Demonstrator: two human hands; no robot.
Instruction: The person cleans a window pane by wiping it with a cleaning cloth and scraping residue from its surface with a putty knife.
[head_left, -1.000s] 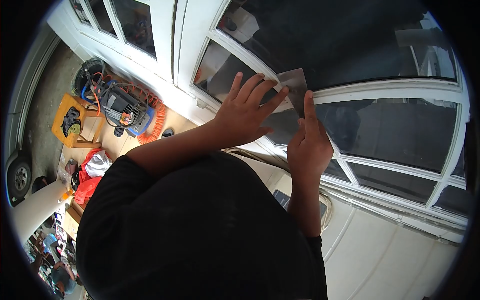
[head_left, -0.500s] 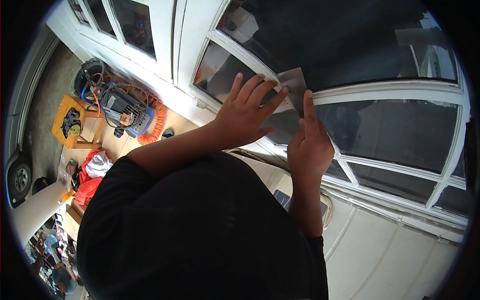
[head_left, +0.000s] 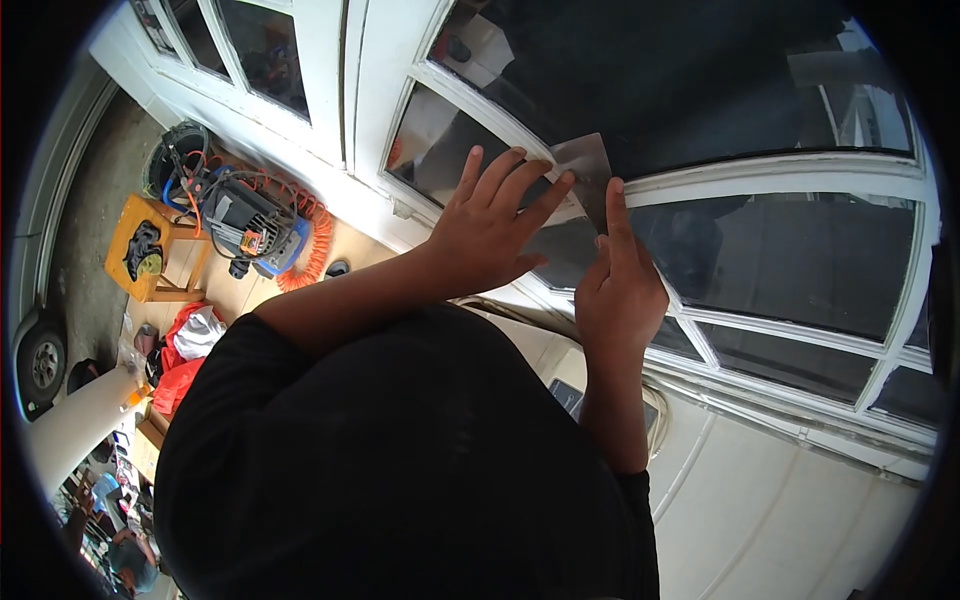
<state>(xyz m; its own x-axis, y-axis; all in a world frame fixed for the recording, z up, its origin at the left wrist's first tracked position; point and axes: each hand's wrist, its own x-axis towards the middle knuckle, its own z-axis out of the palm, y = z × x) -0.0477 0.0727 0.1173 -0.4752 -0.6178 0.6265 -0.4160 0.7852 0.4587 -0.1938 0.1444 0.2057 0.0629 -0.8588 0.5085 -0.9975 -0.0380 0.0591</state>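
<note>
A grey rectangular sheet [head_left: 588, 165] lies across the white window frame [head_left: 740, 178], one corner over the dark glass [head_left: 680, 90]. My left hand [head_left: 492, 220] is spread, with its fingertips resting at the sheet's left edge and on the frame. My right hand [head_left: 622, 280] is at the sheet's lower right, its index finger stretched along the edge and the other fingers curled in; the thumb side touches the sheet's lower tip.
At the left stand a compressor [head_left: 250, 225] with an orange coiled hose [head_left: 318, 245] and a wooden stool [head_left: 130, 240] bearing a black item. Red cloth [head_left: 178, 385], a pillar [head_left: 75, 425] and a car wheel [head_left: 42, 362] are lower left. Another person [head_left: 130, 560] is far off at bottom left.
The sheet and my left fingertips have shifted very slightly to the left. My right hand looks almost unchanged.
</note>
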